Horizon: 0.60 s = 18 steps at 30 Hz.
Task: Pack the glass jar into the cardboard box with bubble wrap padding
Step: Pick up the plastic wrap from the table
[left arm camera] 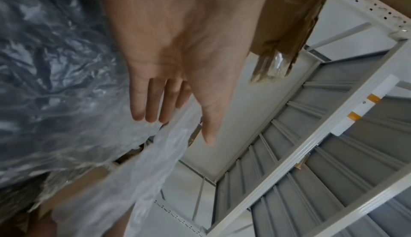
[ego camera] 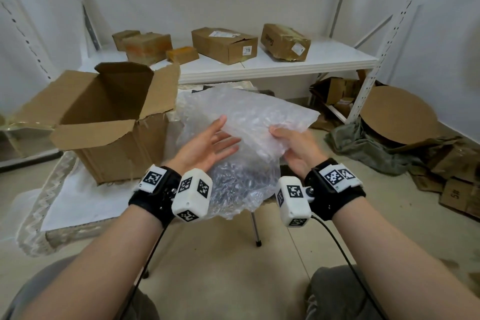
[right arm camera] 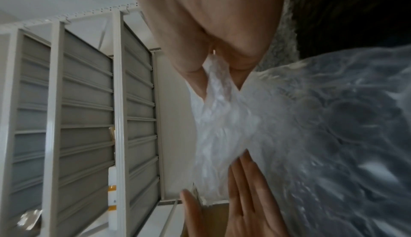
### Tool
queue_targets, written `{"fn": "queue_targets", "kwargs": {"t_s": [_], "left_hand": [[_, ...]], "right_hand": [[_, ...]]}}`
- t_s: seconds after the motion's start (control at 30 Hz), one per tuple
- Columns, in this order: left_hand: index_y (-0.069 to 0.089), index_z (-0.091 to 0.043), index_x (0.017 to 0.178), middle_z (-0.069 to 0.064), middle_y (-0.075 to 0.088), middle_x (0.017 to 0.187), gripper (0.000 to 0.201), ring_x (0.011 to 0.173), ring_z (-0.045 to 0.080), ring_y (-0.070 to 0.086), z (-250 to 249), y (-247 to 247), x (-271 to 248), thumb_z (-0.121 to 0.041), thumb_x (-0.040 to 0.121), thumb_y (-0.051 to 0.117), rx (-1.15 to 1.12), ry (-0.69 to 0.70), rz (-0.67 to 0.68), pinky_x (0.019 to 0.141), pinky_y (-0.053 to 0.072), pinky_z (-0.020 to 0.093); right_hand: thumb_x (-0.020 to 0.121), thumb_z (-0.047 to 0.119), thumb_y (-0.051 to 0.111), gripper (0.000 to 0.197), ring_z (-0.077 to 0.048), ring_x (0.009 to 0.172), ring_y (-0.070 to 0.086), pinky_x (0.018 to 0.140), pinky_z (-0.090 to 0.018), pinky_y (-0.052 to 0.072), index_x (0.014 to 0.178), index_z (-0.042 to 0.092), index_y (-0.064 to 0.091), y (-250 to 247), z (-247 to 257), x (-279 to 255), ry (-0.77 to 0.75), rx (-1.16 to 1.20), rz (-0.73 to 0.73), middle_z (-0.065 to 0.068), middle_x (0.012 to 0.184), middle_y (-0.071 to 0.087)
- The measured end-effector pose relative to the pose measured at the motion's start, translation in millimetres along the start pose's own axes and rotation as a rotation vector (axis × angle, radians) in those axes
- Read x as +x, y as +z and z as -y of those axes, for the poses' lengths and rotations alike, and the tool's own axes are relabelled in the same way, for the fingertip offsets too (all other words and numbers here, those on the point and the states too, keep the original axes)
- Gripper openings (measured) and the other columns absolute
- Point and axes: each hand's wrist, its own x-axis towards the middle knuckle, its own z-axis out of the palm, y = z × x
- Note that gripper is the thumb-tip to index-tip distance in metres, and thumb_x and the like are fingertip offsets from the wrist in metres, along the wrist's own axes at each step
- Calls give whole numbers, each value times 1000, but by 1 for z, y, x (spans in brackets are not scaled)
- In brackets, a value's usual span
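Right hand pinching the bubble wrap, left hand flat-fingered against its near face.

table: open cardboard box | shelf: five closed boxes

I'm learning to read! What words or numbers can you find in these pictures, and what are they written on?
"5#", sideways, on a flat box on the floor at right.
Dark lettering on the shelf's right-hand box: too blurred to read.
White labels on that box and on the middle box: print too small to read.
Wrist bands and wrist cameras: black-and-white square codes only, no words.
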Motion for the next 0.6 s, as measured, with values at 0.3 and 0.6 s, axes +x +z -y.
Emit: {"fn": "queue_targets", "kwargs": {"t_s": [0.3, 0.6], "left_hand": [[61, -8, 109, 15, 70, 108, 20, 92, 26, 70, -13, -17, 6, 2, 92, 57, 223, 109, -165, 81, 60, 36], [60, 0, 127, 20, 68, 121, 37, 112, 36, 66, -17, -25, -4, -4, 91, 62, 562, 6, 71, 101, 50, 47]], "right_hand": [[85, 71, 44, 83, -34, 122, 60, 107, -51, 41, 136, 7, 53, -7, 10, 3, 65, 184, 137, -18, 128, 64], [93, 22, 64, 41, -30, 109, 68, 93, -41, 55, 130, 5, 58, -8, 10, -8, 152, -284, 377, -14, 121, 69]]}}
